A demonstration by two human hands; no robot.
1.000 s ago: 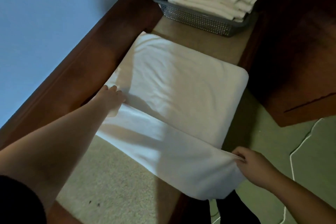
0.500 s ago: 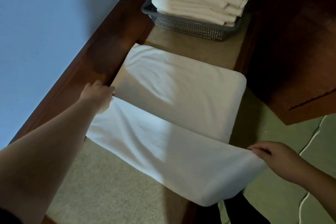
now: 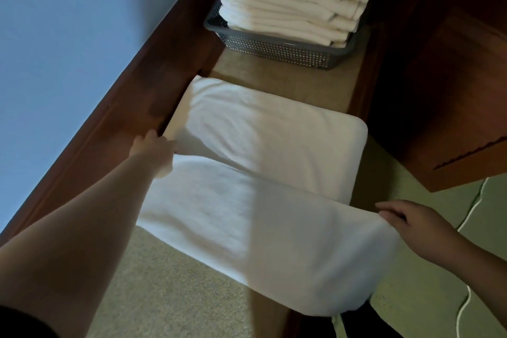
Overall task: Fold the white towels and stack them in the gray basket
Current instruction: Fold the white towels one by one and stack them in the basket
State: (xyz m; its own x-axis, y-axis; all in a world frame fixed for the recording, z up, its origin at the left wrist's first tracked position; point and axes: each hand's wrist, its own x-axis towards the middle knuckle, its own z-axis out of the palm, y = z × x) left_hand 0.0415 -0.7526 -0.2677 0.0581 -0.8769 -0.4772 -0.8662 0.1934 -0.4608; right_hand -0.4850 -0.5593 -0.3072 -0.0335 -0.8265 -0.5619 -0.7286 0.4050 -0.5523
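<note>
A white towel (image 3: pixel 263 200) lies across a beige padded bench (image 3: pixel 178 291), its near half folded up toward the far half. My left hand (image 3: pixel 153 151) grips the towel's folded edge at the left, by the wooden rail. At the right end of that edge, my right hand (image 3: pixel 408 221) pinches the towel, which hangs over the bench side there. Farther back stands the gray basket (image 3: pixel 277 49) with a tall stack of folded white towels (image 3: pixel 296 0) in it.
A dark wooden rail (image 3: pixel 131 107) and a blue wall (image 3: pixel 68 49) run along the left. A wooden cabinet (image 3: pixel 444 90) stands at the right. A white cord (image 3: pixel 466 296) lies on the green floor at the lower right.
Both hands have drawn the towel's folded edge outward and flatter: the left hand moved left toward the rail, the right hand moved right. The view has tilted toward the basket.
</note>
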